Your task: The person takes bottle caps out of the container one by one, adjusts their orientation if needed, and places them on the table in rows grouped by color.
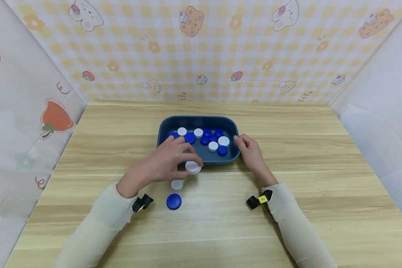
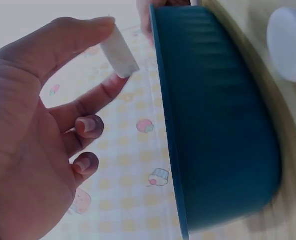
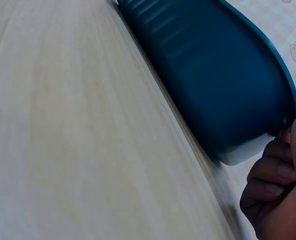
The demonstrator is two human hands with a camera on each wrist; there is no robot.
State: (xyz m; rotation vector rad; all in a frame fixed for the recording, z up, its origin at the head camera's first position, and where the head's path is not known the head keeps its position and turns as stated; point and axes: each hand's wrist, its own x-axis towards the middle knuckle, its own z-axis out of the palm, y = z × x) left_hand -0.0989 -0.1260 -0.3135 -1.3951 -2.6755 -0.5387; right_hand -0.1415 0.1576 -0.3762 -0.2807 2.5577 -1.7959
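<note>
pinching white cap [image 1: 192,167], left hand [image 1: 164,162]; right hand [image 1: 251,150] grips tray [image 1: 201,121] rim; no writing legible.

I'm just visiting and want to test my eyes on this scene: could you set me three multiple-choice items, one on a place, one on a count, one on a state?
1. Where does the blue cap outside the tray lie?
A. on the table, near the left wrist
B. inside the tray
C. under the right hand

2. How many caps lie loose on the table, not counting the held one?
A. none
B. two
C. five

3. What is the left hand doing?
A. lying flat and empty
B. pinching a white cap
C. lifting the tray

Answers:
1 A: it sits on the wood in front of the tray.
2 B: the small white cap and the blue one.
3 B: the left wrist view shows thumb and finger closed on the cap, while the right hand touches the tray's edge.
</note>
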